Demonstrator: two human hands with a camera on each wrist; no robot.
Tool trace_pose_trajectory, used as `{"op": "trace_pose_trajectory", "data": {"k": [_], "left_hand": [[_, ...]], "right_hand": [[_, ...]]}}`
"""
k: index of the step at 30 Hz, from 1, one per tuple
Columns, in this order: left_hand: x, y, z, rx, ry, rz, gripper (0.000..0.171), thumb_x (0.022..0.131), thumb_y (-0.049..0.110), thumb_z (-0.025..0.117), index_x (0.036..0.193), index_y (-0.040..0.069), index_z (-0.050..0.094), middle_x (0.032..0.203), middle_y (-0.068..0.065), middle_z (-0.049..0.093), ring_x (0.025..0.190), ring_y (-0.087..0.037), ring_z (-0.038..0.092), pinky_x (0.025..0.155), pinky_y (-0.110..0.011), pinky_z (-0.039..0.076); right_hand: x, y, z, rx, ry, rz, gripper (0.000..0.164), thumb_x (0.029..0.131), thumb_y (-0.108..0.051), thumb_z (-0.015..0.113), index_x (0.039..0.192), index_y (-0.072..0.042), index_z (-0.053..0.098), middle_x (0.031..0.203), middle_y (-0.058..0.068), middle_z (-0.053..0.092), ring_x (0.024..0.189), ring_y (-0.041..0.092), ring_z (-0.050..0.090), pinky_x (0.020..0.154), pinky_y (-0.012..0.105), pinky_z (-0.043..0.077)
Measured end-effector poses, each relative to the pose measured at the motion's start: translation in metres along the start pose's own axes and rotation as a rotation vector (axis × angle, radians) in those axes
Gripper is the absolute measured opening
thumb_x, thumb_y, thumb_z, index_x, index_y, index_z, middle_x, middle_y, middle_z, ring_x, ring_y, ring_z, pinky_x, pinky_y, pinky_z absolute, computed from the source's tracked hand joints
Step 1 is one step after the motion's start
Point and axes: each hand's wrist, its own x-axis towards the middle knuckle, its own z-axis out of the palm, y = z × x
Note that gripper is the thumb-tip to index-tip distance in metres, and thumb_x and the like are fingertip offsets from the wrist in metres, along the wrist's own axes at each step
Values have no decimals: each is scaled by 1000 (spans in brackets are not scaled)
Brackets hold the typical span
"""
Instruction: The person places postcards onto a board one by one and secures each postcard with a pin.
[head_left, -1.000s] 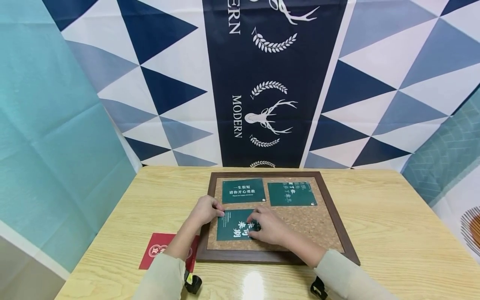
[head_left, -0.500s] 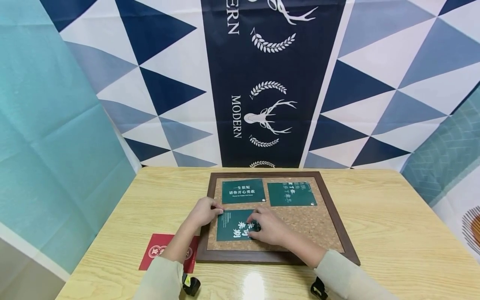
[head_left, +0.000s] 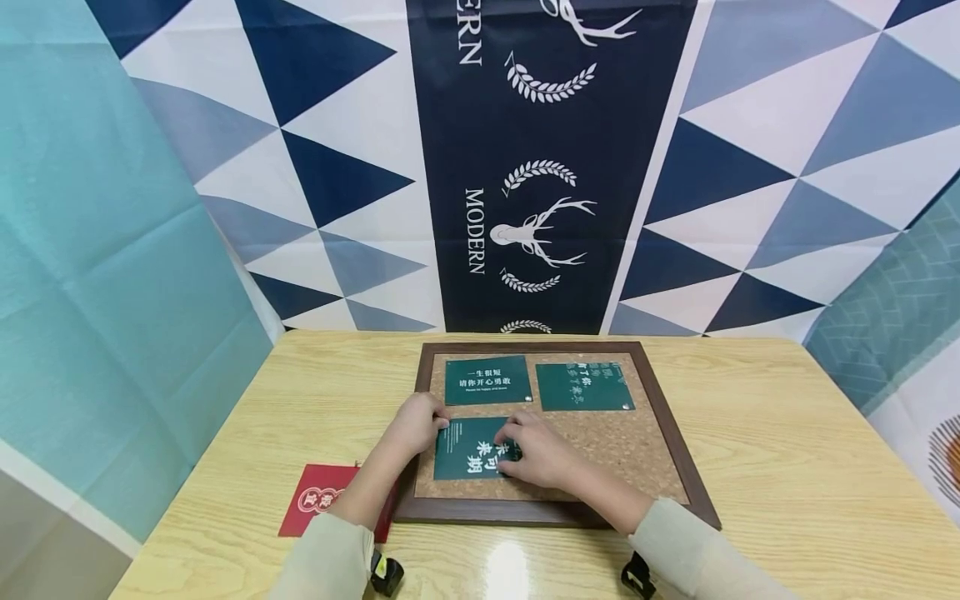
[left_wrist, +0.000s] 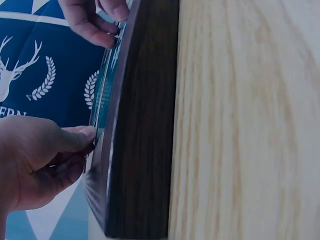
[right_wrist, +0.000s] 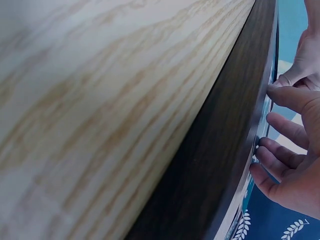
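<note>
"Watching remotely, I couldn't see the right end of the lower green card point(head_left: 459, 446) under the right hand point(head_left: 542, 452)."
"Its fingers?"
"Loosely spread, tips touching the card. The left hand point(head_left: 417, 423) curled at the card's upper-left corner; whether it pinched, I couldn't tell."
</note>
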Motion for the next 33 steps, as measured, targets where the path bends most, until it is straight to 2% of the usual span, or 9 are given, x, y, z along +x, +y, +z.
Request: {"op": "trace_pose_trajectory", "data": {"k": [3, 9, 12, 20, 28, 33], "left_hand": [[-1, 0, 1, 16, 5, 11, 13, 81, 15, 61, 76, 6, 69, 81, -3, 61, 70, -12, 51, 63, -26, 47], [0, -10, 1, -80, -1, 18, 13, 82, 16, 60, 79, 9, 70, 87, -3, 63, 81, -15, 55, 71, -31, 48], [1, -13, -1, -100, -16, 13, 13, 83, 16, 60, 81, 9, 70, 89, -4, 64, 84, -16, 56, 70, -30, 48], [2, -8, -1, -39, -11, -8, 12, 82, 16, 61, 75, 10, 68, 83, -3, 59, 74, -14, 50, 66, -27, 46], [1, -4, -1, 17, 22, -7, 10, 79, 16, 64, 73, 8, 68, 81, -4, 58, 73, -14, 51, 69, -30, 48], [-3, -6, 1, 2, 55, 4, 10, 79, 16, 63, 77, 9, 70, 83, -3, 60, 79, -16, 53, 75, -34, 48]], "right_hand": [[0, -1, -1, -5, 0, -2, 26, 75, -32, 67, 95, -16, 64, 95, -2, 52, 91, 15, 47, 77, 36, 42], [-2, 1, 1, -5, -1, 8, 27, 75, -33, 67, 95, -16, 64, 95, -3, 51, 91, 15, 47, 77, 36, 42], [-1, 1, 2, -5, 3, 11, 27, 75, -33, 67, 96, -16, 64, 95, -2, 51, 92, 15, 47, 78, 36, 42], [-1, 2, 0, -7, 11, 1, 27, 75, -33, 67, 97, -17, 64, 96, -2, 52, 92, 14, 47, 78, 36, 42], [-1, 1, -2, 2, 5, 1, 27, 76, -34, 67, 97, -17, 63, 97, -2, 52, 93, 16, 47, 79, 37, 42], [-2, 1, -1, 9, -1, 3, 27, 76, -33, 67, 97, -17, 63, 99, -2, 53, 97, 18, 49, 82, 38, 43]]}}
